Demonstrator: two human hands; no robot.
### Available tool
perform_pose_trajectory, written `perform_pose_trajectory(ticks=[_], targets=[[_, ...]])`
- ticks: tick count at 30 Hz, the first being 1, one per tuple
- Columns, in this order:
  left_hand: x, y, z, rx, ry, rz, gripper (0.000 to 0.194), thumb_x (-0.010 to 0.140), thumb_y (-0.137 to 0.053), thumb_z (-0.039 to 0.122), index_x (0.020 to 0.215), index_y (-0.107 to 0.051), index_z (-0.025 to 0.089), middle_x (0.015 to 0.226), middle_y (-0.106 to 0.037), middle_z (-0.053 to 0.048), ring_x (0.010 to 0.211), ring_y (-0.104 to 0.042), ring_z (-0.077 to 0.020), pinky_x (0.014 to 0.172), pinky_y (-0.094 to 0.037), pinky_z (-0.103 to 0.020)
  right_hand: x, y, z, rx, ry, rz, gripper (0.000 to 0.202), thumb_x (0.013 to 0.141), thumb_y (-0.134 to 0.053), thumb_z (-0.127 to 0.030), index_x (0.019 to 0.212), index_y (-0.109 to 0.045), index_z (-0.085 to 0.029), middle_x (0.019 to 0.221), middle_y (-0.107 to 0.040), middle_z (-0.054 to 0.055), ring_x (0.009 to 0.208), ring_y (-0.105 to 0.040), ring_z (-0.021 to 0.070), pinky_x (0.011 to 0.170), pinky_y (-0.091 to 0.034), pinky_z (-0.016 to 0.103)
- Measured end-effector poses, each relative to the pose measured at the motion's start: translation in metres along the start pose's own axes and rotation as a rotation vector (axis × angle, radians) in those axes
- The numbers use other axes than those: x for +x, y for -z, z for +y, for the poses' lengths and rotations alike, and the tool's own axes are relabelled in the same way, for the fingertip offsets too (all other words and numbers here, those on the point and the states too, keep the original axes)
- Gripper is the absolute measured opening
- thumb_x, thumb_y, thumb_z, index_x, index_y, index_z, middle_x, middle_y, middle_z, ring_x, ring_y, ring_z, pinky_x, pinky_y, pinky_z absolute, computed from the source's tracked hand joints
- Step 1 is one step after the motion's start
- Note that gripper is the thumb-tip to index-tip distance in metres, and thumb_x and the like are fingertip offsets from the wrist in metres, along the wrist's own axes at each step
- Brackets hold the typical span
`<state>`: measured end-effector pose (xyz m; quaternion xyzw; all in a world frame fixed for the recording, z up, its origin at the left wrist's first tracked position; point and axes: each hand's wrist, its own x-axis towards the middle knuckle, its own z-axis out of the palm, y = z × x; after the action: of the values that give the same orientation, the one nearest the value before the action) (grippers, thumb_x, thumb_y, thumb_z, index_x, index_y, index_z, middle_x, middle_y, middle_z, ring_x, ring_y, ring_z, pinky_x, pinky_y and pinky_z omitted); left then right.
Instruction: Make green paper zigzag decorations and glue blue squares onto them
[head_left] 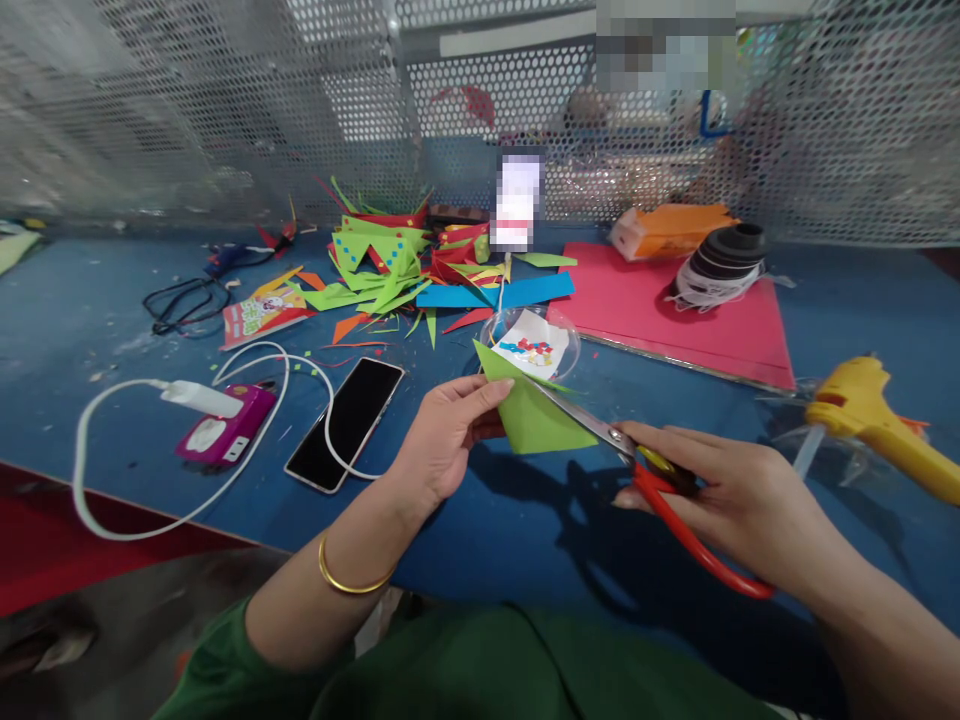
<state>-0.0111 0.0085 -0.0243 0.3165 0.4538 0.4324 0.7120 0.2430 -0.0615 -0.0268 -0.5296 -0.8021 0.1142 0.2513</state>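
Note:
My left hand [454, 430] pinches a folded piece of light green paper [536, 420] between thumb and fingers, above the near part of the blue table. My right hand [739, 495] is closed around the red handles of a pair of scissors [585, 415]. The scissors' blades lie along the upper part of the green paper, pointing toward my left thumb. Just behind the paper sits a clear round dish [574, 345] with a white slip [534, 340] bearing small red, blue and yellow bits.
Green, red and blue paper cut-outs [379, 265] pile up at the back. Red sheets [675, 310] lie at right, under a black roll [724, 260]. A yellow glue gun [862, 405] rests far right. At left are a phone [349, 420] and a purple power socket [225, 430] with a white cable.

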Motion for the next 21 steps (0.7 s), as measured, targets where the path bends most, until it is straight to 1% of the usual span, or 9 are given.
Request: perform_pose_trajectory(ticks=[3,6,8,10,13,17,21], targets=[[0.0001,-0.0006,0.0008,0.005,-0.056,0.023,0.026,0.068,-0.086,0.039,0.078,-0.076,0.017,0.076,-0.075,-0.005,0.066,-0.068,-0.0162,0.064,-0.052,-0.028,0.0000,-0.0003,0.0010,-0.006,-0.002,0.003,0.050,0.087,-0.064,-0.058,0.117,-0.074,-0.020,0.096,-0.079,0.009,0.076,-0.077,0.0231,0.062,-0.059,0.028],[0.0005,-0.0019,0.0016,0.011,-0.090,0.083,0.025,0.066,-0.087,0.037,0.075,-0.074,0.018,0.076,-0.075,-0.004,0.067,-0.068,-0.0167,0.063,-0.051,-0.028,0.0000,-0.0008,-0.0002,-0.005,0.010,-0.002,0.051,0.089,-0.060,-0.060,0.118,-0.073,-0.019,0.093,-0.079,0.008,0.068,-0.074,0.0206,0.056,-0.056,0.027],[0.0007,-0.0028,0.0019,0.009,-0.089,0.103,0.026,0.063,-0.089,0.037,0.073,-0.074,0.017,0.074,-0.075,-0.004,0.066,-0.068,-0.0168,0.063,-0.052,-0.029,0.0002,-0.0010,-0.0024,-0.010,0.007,0.014,0.053,0.089,-0.059,-0.062,0.117,-0.073,-0.019,0.092,-0.078,0.008,0.068,-0.074,0.0208,0.056,-0.056,0.027],[0.0009,-0.0034,0.0018,-0.009,-0.085,0.108,0.027,0.061,-0.090,0.037,0.072,-0.075,0.017,0.072,-0.075,-0.003,0.065,-0.067,-0.0165,0.063,-0.052,-0.029,0.0006,-0.0007,-0.0050,-0.007,-0.009,0.016,0.052,0.089,-0.060,-0.061,0.117,-0.073,-0.019,0.092,-0.078,0.008,0.072,-0.075,0.0219,0.058,-0.057,0.027],[0.0011,-0.0033,0.0012,-0.037,-0.082,0.110,0.026,0.061,-0.091,0.036,0.072,-0.076,0.018,0.070,-0.074,-0.002,0.063,-0.067,-0.0159,0.063,-0.052,-0.029,0.0017,0.0008,-0.0081,0.009,-0.029,-0.023,0.050,0.087,-0.062,-0.058,0.119,-0.072,-0.021,0.095,-0.079,0.007,0.076,-0.076,0.0241,0.059,-0.059,0.029],[0.0010,-0.0027,0.0001,-0.027,-0.083,0.113,0.026,0.062,-0.090,0.036,0.073,-0.076,0.017,0.070,-0.074,-0.003,0.065,-0.068,-0.0170,0.066,-0.053,-0.030,0.0030,0.0022,-0.0080,-0.016,-0.035,-0.043,0.053,0.085,-0.064,-0.059,0.121,-0.072,-0.022,0.098,-0.079,0.008,0.079,-0.077,0.0278,0.059,-0.060,0.032],[0.0002,-0.0024,-0.0012,-0.013,-0.078,0.093,0.025,0.064,-0.089,0.036,0.074,-0.076,0.018,0.073,-0.075,-0.004,0.067,-0.068,-0.0170,0.068,-0.054,-0.031,0.0031,0.0015,-0.0064,-0.037,-0.046,-0.040,0.054,0.086,-0.062,-0.062,0.121,-0.072,-0.021,0.094,-0.079,0.009,0.072,-0.076,0.0257,0.056,-0.059,0.031]])
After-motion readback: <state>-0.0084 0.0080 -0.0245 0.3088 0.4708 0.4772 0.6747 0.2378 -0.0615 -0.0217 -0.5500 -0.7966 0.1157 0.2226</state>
